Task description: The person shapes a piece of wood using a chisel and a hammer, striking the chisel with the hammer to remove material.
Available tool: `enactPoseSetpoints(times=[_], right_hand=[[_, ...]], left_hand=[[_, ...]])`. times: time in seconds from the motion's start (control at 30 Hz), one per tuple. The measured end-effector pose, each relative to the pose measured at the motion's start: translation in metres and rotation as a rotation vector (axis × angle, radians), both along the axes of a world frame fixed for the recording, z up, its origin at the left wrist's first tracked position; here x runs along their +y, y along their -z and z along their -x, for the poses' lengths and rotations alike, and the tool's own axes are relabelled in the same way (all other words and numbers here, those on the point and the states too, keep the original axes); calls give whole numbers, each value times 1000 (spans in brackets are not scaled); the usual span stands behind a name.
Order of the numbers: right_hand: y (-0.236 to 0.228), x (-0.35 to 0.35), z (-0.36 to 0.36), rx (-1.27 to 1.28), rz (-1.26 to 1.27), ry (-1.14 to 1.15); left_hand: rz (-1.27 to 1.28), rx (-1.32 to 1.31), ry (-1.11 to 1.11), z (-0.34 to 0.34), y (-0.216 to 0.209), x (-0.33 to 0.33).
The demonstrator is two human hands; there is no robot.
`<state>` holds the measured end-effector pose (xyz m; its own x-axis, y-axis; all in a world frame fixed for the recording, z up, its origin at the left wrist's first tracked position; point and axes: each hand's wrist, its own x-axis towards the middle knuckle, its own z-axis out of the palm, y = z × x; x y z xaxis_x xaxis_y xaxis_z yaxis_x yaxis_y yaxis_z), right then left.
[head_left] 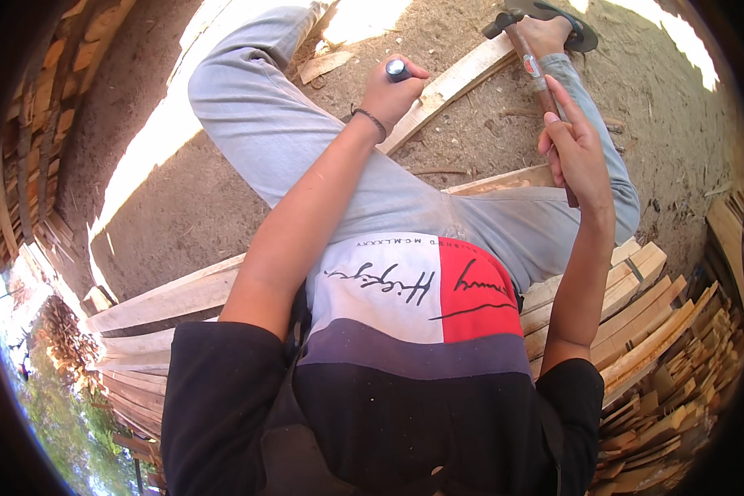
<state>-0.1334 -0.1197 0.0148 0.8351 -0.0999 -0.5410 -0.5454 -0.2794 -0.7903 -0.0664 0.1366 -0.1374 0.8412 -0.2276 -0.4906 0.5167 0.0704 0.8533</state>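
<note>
Upper centre, your left hand (391, 97) clenches the dark, silver-topped cylindrical tool (397, 69); your right hand (577, 154) grips the brown-handled hammer (536, 79), forefinger extended: best wrap it, strike squarely.

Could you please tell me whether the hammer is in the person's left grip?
No, the person's right grip holds the hammer by its wooden handle.

Dark cylindrical tool (398, 69), upper centre: lower part hidden inside left hand (391, 95). Pale wooden beam (463, 80): lower end behind blue jeans (306, 140). Green foliage (74, 426), lower left: blurred.
</note>
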Motion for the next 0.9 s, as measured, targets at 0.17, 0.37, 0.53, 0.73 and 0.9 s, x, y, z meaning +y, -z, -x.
enactPoseSetpoints(times=[0.17,0.37,0.53,0.73,0.9], right_hand=[[0,2,-2,-7,11,0],[-7,8,-1,-6,18,-48],[-13,25,10,-266,180,-209],[-17,45,25,-676,440,-516],[-17,50,14,-570,617,-671]], left_hand=[[-8,-2,-16,0,2,-1],[-14,-14,-17,1,1,-3],[17,-27,-40,3,5,-5],[-70,-158,22,1,17,-8],[-76,-138,94,0,25,-8]])
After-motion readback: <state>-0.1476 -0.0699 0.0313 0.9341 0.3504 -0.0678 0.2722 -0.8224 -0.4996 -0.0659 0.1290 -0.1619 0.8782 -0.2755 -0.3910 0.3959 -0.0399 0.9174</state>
